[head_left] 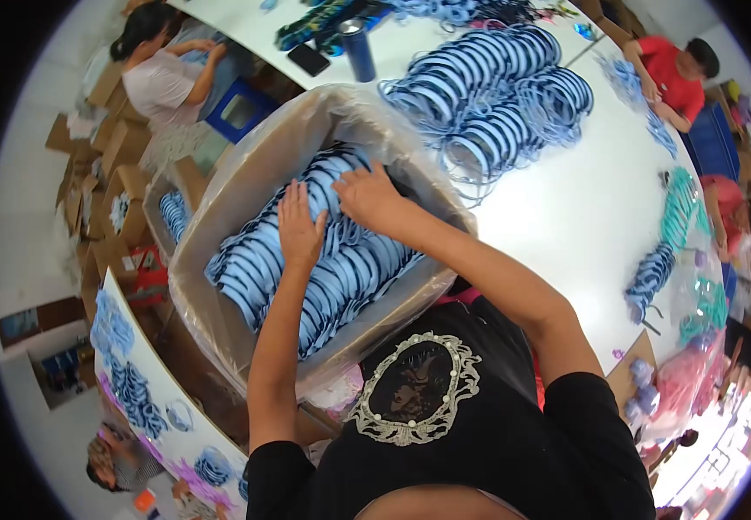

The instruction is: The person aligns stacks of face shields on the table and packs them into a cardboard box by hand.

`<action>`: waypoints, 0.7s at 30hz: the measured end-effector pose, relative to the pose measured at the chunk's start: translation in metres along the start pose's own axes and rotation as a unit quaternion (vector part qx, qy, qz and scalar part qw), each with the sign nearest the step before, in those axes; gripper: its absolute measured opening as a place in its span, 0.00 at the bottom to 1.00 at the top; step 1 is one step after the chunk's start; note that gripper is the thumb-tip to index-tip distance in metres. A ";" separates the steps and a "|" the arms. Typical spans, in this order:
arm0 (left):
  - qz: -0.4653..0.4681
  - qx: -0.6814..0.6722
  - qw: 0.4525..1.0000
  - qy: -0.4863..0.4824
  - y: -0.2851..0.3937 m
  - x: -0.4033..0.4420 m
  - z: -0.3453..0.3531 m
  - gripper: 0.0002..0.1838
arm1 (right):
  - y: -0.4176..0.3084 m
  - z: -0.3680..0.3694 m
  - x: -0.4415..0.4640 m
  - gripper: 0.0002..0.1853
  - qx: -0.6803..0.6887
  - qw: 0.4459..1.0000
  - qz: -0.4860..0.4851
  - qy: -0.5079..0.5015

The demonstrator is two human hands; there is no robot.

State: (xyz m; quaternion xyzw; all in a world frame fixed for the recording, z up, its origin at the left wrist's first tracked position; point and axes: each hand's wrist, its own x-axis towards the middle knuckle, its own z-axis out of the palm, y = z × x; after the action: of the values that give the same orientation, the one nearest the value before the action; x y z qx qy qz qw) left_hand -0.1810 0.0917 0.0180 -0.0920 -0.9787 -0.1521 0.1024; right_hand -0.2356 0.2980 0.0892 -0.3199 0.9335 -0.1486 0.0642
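A large carton (pixel 205 204) lined with clear plastic stands open in front of me. Inside lie long rows of nested light blue loops (pixel 258 251) with dark bands; their exact kind is unclear. My left hand (pixel 300 227) rests flat on the upper row, its fingers stretched out and close together. Further along that row, my right hand (pixel 369 198) has its fingers bent down at the loops, with the fingertips partly hidden. Similar banded loops (pixel 488 74) are piled on the white table (pixel 536 225) beyond the carton.
A dark can (pixel 357 52) and a phone (pixel 309 59) are on the table. More loops (pixel 133 390) lie on a side table at left. A person in a light shirt (pixel 168 82) sits near a blue stool (pixel 242 110); a person in red (pixel 666 78) works at far right.
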 end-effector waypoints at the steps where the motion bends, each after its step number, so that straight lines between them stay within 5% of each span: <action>1: -0.022 0.008 1.000 0.002 0.002 -0.001 0.001 0.38 | 0.001 -0.014 -0.014 0.19 -0.001 1.000 0.010 0.002; 4: -0.005 0.006 1.000 -0.024 -0.005 0.001 -0.002 0.36 | 0.013 -0.069 -0.060 0.14 0.191 0.967 -0.042 0.162; 10: -0.045 -0.107 0.993 0.026 0.018 0.016 -0.019 0.25 | 0.119 -0.105 -0.178 0.13 0.426 0.834 0.156 0.314; 14: -0.053 -0.092 0.987 0.123 0.084 0.067 -0.056 0.18 | 0.249 -0.080 -0.245 0.14 0.481 0.754 0.312 0.321; 16: 0.005 -0.100 0.985 0.139 0.128 0.100 -0.072 0.14 | 0.301 -0.071 -0.268 0.14 0.441 0.755 0.359 0.325; 18: 0.022 -0.105 0.986 0.130 0.181 0.135 -0.076 0.13 | 0.345 -0.065 -0.281 0.14 0.412 0.759 0.382 0.329; 21: 0.041 -0.298 0.954 0.003 0.272 0.188 -0.063 0.12 | 0.400 -0.068 -0.275 0.14 0.409 0.743 0.402 0.345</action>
State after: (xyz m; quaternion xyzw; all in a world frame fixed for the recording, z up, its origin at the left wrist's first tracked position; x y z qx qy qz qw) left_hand -0.2934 0.3550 0.1957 -0.1577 -0.8841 -0.4325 0.0798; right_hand -0.2655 0.7839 0.0327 0.2147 0.7838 -0.5767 -0.0834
